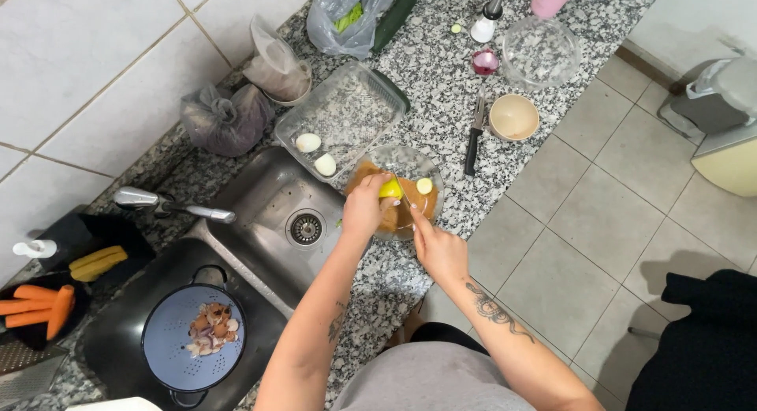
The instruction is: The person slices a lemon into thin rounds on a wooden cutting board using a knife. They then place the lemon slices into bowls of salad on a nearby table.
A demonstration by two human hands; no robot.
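Observation:
A clear glass bowl [423,210] with an orange grated heap stands on the granite counter [441,80] beside the sink. My left hand [364,207] grips a yellow lemon half [390,189] over the bowl. My right hand [436,248] rests at the bowl's near rim, fingers pointing into it; whether it holds a thin utensil I cannot tell. Another pale lemon piece [424,186] lies in the bowl on the heap.
A clear rectangular dish [359,103] with two peeled eggs sits behind the bowl. A black-handled knife [475,135], a beige bowl [513,117] and a large glass bowl [541,51] lie further back. The steel sink [260,198], a blue colander [185,328] with peels and carrots [39,307] are at left.

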